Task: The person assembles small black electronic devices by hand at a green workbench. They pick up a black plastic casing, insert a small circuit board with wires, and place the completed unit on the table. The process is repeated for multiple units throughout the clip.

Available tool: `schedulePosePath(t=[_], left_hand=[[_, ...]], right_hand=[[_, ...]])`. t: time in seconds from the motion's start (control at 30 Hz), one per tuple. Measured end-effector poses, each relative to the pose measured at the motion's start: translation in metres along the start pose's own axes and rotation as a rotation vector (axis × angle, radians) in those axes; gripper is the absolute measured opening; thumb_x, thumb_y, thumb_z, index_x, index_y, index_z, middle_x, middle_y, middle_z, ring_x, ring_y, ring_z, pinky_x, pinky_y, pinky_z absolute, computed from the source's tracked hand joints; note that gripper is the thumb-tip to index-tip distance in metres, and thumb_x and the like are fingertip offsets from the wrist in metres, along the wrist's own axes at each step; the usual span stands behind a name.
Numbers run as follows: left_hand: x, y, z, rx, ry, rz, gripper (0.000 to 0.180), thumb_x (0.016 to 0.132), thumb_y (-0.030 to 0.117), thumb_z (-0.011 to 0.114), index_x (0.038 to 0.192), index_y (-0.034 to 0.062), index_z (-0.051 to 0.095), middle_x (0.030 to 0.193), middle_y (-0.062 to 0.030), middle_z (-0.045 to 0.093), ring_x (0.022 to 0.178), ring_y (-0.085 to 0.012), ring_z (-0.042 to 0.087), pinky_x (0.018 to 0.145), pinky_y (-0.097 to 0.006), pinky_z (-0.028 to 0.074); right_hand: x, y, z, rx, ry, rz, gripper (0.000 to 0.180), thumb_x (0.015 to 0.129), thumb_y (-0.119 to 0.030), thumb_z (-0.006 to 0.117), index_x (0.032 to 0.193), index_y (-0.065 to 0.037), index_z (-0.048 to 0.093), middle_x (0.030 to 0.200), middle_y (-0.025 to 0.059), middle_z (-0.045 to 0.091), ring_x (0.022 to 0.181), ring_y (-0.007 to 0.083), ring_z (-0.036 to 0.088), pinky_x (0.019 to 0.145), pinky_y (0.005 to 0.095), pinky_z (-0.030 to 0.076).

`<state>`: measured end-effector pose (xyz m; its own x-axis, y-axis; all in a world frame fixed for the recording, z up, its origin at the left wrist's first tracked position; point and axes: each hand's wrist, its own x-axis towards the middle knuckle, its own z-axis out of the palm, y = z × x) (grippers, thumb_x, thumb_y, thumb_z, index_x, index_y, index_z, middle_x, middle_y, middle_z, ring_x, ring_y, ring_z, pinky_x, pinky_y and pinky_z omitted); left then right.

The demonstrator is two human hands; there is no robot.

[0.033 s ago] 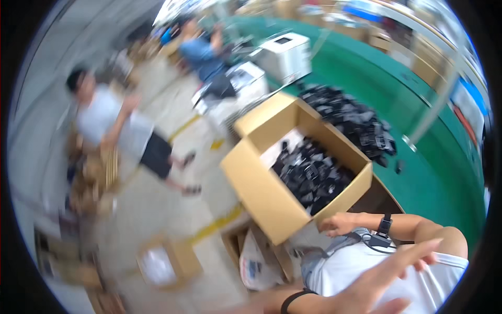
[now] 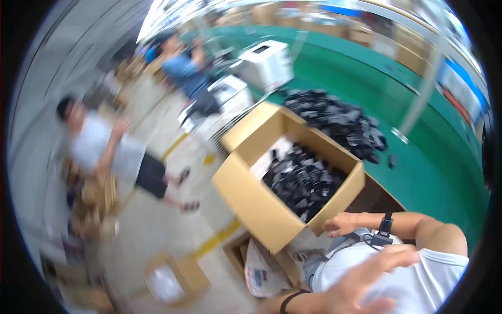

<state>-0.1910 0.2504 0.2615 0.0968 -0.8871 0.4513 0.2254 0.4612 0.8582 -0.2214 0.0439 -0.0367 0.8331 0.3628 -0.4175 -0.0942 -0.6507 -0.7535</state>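
Note:
A big open cardboard box (image 2: 251, 201) holds several black parts (image 2: 303, 183) and a white sheet at its back. My right hand (image 2: 340, 224), with a black watch on its wrist, rests against the box's near corner with bent fingers; blur hides whether it grips anything. My left hand (image 2: 366, 285) is blurred in front of my white shirt, fingers spread and holding nothing, with a black band on its wrist. My grey shorts and a shoe show below the box.
A heap of black parts (image 2: 340, 123) lies on the green surface (image 2: 434, 172) behind the box. White machines (image 2: 266, 63) stand further back. Two people (image 2: 104, 152) are at the left by cardboard. A small open box (image 2: 175, 277) and a white bag (image 2: 261, 275) lie on the grey floor.

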Motion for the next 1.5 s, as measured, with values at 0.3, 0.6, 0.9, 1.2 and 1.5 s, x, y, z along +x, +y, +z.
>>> schedulePosePath(t=[0.3, 0.6, 0.9, 1.2, 1.5], left_hand=[[-0.138, -0.295, -0.105, 0.452, 0.296, -0.966, 0.030, 0.097, 0.018, 0.064, 0.081, -0.0051, 0.073, 0.090, -0.0110, 0.072, 0.083, -0.0152, 0.066, 0.074, -0.028, 0.050], [0.026, -0.360, -0.141, 0.717, -0.152, -1.275, 0.031, 0.099, 0.025, 0.060, 0.103, -0.0039, 0.070, 0.107, -0.0144, 0.070, 0.093, -0.0217, 0.067, 0.083, -0.032, 0.052], [0.153, -0.469, -0.066, 0.620, -0.792, -1.191, 0.035, 0.099, 0.028, 0.059, 0.110, -0.0040, 0.066, 0.113, -0.0162, 0.067, 0.099, -0.0248, 0.065, 0.087, -0.033, 0.051], [0.159, -0.500, -0.018, 0.477, -1.166, -1.213, 0.040, 0.099, 0.032, 0.057, 0.117, -0.0042, 0.063, 0.120, -0.0180, 0.064, 0.105, -0.0279, 0.063, 0.090, -0.035, 0.050], [0.113, -0.567, 0.014, 0.374, -1.359, -1.209, 0.046, 0.100, 0.035, 0.056, 0.123, -0.0043, 0.060, 0.126, -0.0198, 0.062, 0.110, -0.0310, 0.062, 0.094, -0.036, 0.049]], right_hand=[[-0.171, 0.131, 0.076, 0.643, 0.721, 0.427, 0.027, 0.087, -0.025, 0.065, 0.104, -0.006, 0.070, 0.100, 0.0124, 0.073, 0.096, 0.0285, 0.070, 0.085, 0.0392, 0.055], [-0.323, 0.212, 0.072, 0.042, 1.838, 1.220, 0.041, 0.083, -0.011, 0.064, 0.123, -0.003, 0.057, 0.139, 0.0230, 0.049, 0.127, 0.0424, 0.047, 0.106, 0.0486, 0.040], [-0.363, 0.278, 0.113, 0.018, 1.689, 1.686, 0.062, 0.088, -0.035, 0.057, 0.143, -0.010, 0.045, 0.156, 0.0205, 0.031, 0.144, 0.0356, 0.030, 0.116, 0.0512, 0.026], [-0.370, 0.279, 0.109, 0.033, 1.584, 1.709, 0.061, 0.091, -0.034, 0.054, 0.145, -0.009, 0.042, 0.157, 0.0220, 0.026, 0.144, 0.0386, 0.028, 0.114, 0.0535, 0.027], [-0.377, 0.262, 0.133, 0.057, 1.557, 1.570, 0.057, 0.086, -0.027, 0.060, 0.139, -0.010, 0.049, 0.156, 0.0201, 0.029, 0.144, 0.0388, 0.029, 0.111, 0.0612, 0.025]])
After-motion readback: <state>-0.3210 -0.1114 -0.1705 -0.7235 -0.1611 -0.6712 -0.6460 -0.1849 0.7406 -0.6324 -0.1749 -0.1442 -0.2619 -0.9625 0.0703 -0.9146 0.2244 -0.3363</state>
